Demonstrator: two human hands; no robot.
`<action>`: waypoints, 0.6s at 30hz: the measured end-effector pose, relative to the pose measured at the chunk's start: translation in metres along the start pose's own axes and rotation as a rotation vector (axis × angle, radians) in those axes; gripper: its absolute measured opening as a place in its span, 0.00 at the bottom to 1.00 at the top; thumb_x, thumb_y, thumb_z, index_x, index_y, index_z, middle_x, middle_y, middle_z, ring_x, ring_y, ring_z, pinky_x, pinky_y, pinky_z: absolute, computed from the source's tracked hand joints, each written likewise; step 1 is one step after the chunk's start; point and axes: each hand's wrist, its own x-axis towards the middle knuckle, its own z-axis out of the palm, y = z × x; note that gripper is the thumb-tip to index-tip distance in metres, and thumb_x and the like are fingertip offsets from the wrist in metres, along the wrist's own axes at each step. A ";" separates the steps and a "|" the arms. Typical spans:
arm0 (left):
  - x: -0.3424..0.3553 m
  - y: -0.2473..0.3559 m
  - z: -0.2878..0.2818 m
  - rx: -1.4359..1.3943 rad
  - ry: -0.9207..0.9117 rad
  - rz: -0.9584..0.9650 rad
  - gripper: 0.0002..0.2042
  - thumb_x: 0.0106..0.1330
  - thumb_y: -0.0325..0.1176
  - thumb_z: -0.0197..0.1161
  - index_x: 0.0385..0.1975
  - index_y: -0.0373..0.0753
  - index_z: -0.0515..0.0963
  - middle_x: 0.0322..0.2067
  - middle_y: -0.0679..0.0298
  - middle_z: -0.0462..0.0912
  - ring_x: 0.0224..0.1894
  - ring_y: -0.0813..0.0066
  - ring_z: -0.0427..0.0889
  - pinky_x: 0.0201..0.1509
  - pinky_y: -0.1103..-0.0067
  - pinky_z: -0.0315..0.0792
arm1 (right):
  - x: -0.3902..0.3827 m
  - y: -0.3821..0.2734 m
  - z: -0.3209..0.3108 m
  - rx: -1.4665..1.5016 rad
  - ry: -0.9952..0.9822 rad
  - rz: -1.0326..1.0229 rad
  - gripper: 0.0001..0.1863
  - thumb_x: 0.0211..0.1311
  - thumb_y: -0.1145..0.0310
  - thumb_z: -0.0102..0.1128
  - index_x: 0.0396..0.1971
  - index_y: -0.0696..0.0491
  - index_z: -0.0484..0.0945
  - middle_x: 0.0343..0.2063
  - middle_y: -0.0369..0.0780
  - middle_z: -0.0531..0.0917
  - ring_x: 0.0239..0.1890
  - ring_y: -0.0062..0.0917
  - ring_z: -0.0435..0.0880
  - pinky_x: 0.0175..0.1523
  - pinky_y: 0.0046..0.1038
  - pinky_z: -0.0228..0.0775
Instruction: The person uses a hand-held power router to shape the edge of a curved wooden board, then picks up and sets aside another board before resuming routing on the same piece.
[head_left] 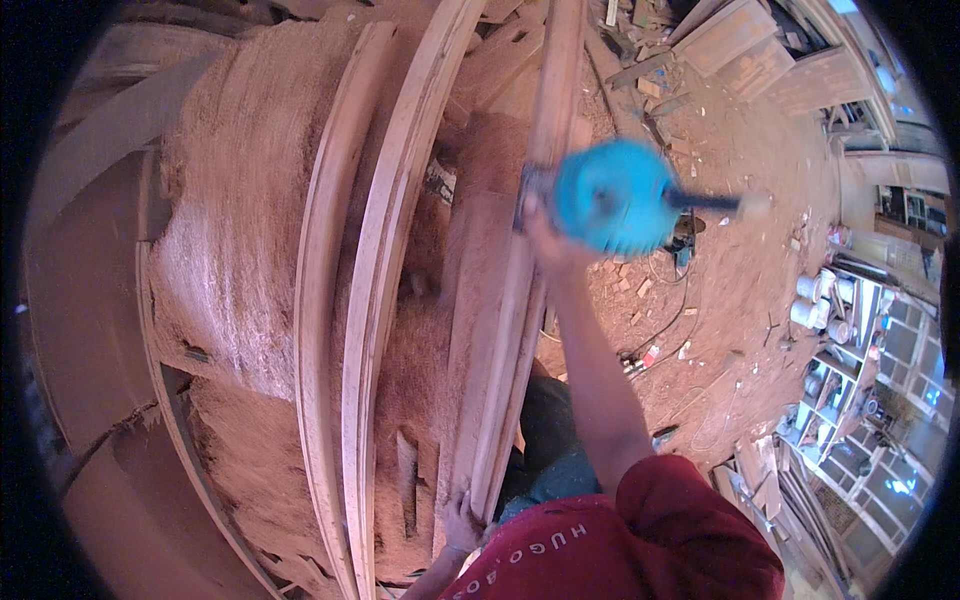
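Note:
My right hand (550, 235) grips a blurred blue power tool (610, 195) with a dark handle jutting to the right. The tool sits on the upper part of a long moulded wooden piece (495, 400), which runs from the top of the view down toward my body. Low in the view, my left hand (463, 522) holds that piece near its end. Two more moulded wooden lengths (320, 260) (390, 230) lie alongside to the left, on a work surface (240, 220) coated with reddish sawdust.
Offcuts and hoses lie on the dusty floor (740, 300) to the right. Stacked boards (720, 40) are at the top right. A shelving unit (840, 320) with containers stands at the far right, above leaning timber (760, 490). Curved dark panels (90, 350) fill the left edge.

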 end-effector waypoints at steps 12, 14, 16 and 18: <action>0.237 0.109 -0.044 -0.003 0.122 0.023 0.47 0.49 0.42 0.72 0.68 0.30 0.56 0.58 0.36 0.66 0.59 0.36 0.67 0.62 0.54 0.66 | -0.056 0.001 -0.032 0.099 -0.157 -0.037 0.34 0.51 0.61 0.76 0.53 0.60 0.70 0.50 0.43 0.77 0.53 0.31 0.78 0.63 0.37 0.66; 0.243 0.110 -0.047 0.013 0.096 0.055 0.47 0.50 0.42 0.72 0.69 0.30 0.55 0.58 0.35 0.66 0.58 0.36 0.67 0.61 0.53 0.66 | -0.036 0.008 -0.032 0.048 -0.143 -0.064 0.32 0.51 0.61 0.76 0.52 0.60 0.71 0.50 0.42 0.78 0.52 0.31 0.78 0.63 0.37 0.66; 0.237 0.109 -0.048 -0.001 0.079 0.027 0.47 0.50 0.41 0.71 0.70 0.30 0.54 0.58 0.35 0.66 0.57 0.36 0.68 0.61 0.52 0.66 | -0.018 0.015 -0.014 0.039 -0.161 -0.097 0.31 0.52 0.62 0.75 0.51 0.60 0.72 0.49 0.42 0.78 0.52 0.30 0.78 0.62 0.36 0.67; 0.237 0.114 -0.051 0.016 0.086 0.051 0.48 0.50 0.41 0.71 0.69 0.29 0.54 0.56 0.34 0.66 0.55 0.36 0.69 0.60 0.52 0.66 | 0.012 0.024 0.000 -0.007 -0.156 -0.139 0.29 0.52 0.62 0.75 0.50 0.59 0.73 0.49 0.41 0.78 0.51 0.30 0.78 0.62 0.36 0.67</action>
